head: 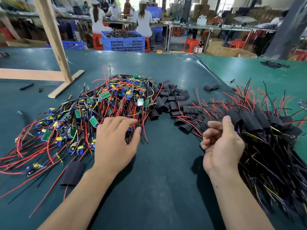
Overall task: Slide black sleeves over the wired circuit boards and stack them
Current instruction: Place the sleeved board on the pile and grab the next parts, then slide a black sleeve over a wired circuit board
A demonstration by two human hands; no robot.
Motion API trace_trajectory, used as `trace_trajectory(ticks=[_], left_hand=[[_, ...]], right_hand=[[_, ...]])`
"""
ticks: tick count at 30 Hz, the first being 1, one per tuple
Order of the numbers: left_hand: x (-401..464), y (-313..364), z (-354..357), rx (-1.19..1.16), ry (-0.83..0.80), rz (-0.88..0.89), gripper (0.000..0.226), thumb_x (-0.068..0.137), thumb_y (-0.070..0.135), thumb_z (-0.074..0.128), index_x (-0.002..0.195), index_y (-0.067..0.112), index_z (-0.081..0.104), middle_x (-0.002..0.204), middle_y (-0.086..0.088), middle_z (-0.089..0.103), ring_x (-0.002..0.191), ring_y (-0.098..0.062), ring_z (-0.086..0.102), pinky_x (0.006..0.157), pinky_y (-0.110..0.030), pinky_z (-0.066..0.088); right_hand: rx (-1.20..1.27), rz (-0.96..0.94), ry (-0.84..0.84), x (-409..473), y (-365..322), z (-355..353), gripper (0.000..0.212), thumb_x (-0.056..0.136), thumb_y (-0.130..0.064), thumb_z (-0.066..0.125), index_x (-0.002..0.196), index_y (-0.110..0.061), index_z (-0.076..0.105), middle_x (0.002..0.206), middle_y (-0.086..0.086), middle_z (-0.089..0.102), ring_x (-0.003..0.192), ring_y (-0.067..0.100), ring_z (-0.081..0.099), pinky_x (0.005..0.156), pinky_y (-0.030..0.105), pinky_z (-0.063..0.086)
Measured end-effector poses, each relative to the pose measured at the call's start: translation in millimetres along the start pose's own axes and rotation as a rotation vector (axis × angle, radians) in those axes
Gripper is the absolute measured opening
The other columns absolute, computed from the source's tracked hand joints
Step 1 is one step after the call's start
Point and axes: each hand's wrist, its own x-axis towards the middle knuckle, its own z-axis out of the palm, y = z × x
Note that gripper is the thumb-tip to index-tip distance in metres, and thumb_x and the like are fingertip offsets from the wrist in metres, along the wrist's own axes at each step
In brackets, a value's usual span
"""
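Green matting covers the table [166,188], which carries all task material. Left of table centre lies the largest item, a heap of wired circuit boards [99,110] with red, black and yellow leads. Right of that heap, along the table's right edge, sits the stack of sleeved boards [269,133]. Between these 2 masses, behind centre, lies a pile of loose black sleeves [171,98]. 1 sleeved board [73,173] lies alone at the heap's near edge. Left hand [114,143] is spread, fingertips on the heap's wires. Right hand [222,143] hovers beside the stack, fingers curled, holding nothing.
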Motion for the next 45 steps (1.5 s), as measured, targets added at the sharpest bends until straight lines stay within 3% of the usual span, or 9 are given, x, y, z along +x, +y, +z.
trace_trajectory(ticks=[4,7,11,15,23,33,39,42,45], left_hand=[[0.3,-19.6,0.0,0.274,-0.077,-0.26,0.032,0.087,0.026,0.07,0.114,0.009,0.069,0.116,-0.011,0.064,0.107,-0.039,0.054,0.085,-0.049,0.042],[1.0,-28.7,1.1,0.251,-0.195,-0.352,0.026,0.09,0.023,0.066,0.11,0.007,0.072,0.121,-0.012,0.061,0.108,-0.04,0.051,0.089,-0.049,0.043],[8.3,-33.6,-8.1,0.188,0.01,-0.372,0.02,0.094,0.021,0.064,0.101,0.006,0.075,0.109,-0.016,0.063,0.096,-0.042,0.057,0.083,-0.047,0.045],[9.5,-44.3,-16.9,0.364,-0.098,-0.539,0.034,0.095,0.028,0.059,0.126,0.015,0.064,0.114,-0.024,0.059,0.108,-0.045,0.05,0.09,-0.052,0.039],[13.2,-51.4,-11.1,0.385,-0.198,-0.648,0.051,0.09,0.039,0.062,0.129,0.006,0.057,0.119,-0.021,0.063,0.117,-0.042,0.05,0.096,-0.051,0.036],[19.4,-59.5,-10.4,0.314,-0.244,-0.72,0.05,0.091,0.052,0.051,0.128,0.019,0.056,0.096,-0.011,0.071,0.104,-0.037,0.059,0.094,-0.047,0.034],[20.3,-50.8,-14.7,0.111,-0.033,-0.755,0.04,0.071,0.052,0.071,0.093,0.026,0.051,0.089,0.005,0.062,0.101,-0.032,0.059,0.093,-0.049,0.043],[22.3,-45.6,-17.6,0.056,0.22,-0.718,0.039,0.071,0.047,0.073,0.088,0.024,0.047,0.085,0.006,0.056,0.096,-0.034,0.058,0.09,-0.048,0.047],[21.1,-44.8,-15.2,-0.049,0.256,-0.731,0.049,0.077,0.047,0.076,0.098,0.019,0.041,0.091,-0.001,0.057,0.089,-0.032,0.058,0.082,-0.042,0.045]], right_hand=[[-0.104,-0.144,-0.129,-9.0,9.9,3.3,0.052,0.101,-0.035,0.052,0.055,-0.015,0.065,0.042,0.006,0.055,0.031,0.014,0.039,0.035,0.018,0.031],[-0.192,-0.193,-0.222,-15.2,18.1,5.5,0.051,0.101,-0.035,0.052,0.056,-0.017,0.066,0.043,0.006,0.055,0.032,0.014,0.041,0.035,0.018,0.032],[-0.268,-0.182,-0.262,-17.2,24.0,5.8,0.049,0.101,-0.035,0.053,0.057,-0.016,0.065,0.044,0.008,0.056,0.034,0.014,0.043,0.036,0.018,0.032],[-0.279,-0.178,-0.26,-15.5,24.6,5.2,0.049,0.101,-0.035,0.053,0.058,-0.015,0.065,0.044,0.007,0.056,0.034,0.014,0.043,0.037,0.018,0.033],[-0.305,-0.166,-0.28,-15.0,27.1,5.1,0.048,0.1,-0.037,0.054,0.057,-0.017,0.065,0.044,0.006,0.057,0.035,0.014,0.043,0.036,0.02,0.033],[-0.316,-0.159,-0.307,-15.2,27.5,5.0,0.047,0.099,-0.037,0.054,0.057,-0.02,0.066,0.045,0.005,0.057,0.036,0.013,0.044,0.037,0.019,0.034],[-0.329,-0.143,-0.332,-19.0,28.3,7.1,0.047,0.1,-0.035,0.055,0.057,-0.019,0.066,0.044,0.005,0.056,0.037,0.013,0.046,0.038,0.019,0.036],[-0.335,-0.134,-0.342,-19.9,28.0,7.0,0.047,0.1,-0.034,0.055,0.057,-0.019,0.066,0.044,0.005,0.056,0.038,0.013,0.047,0.038,0.019,0.036],[-0.34,-0.132,-0.343,-19.8,27.9,7.8,0.048,0.1,-0.032,0.055,0.056,-0.02,0.066,0.044,0.005,0.056,0.038,0.013,0.047,0.038,0.019,0.036]])
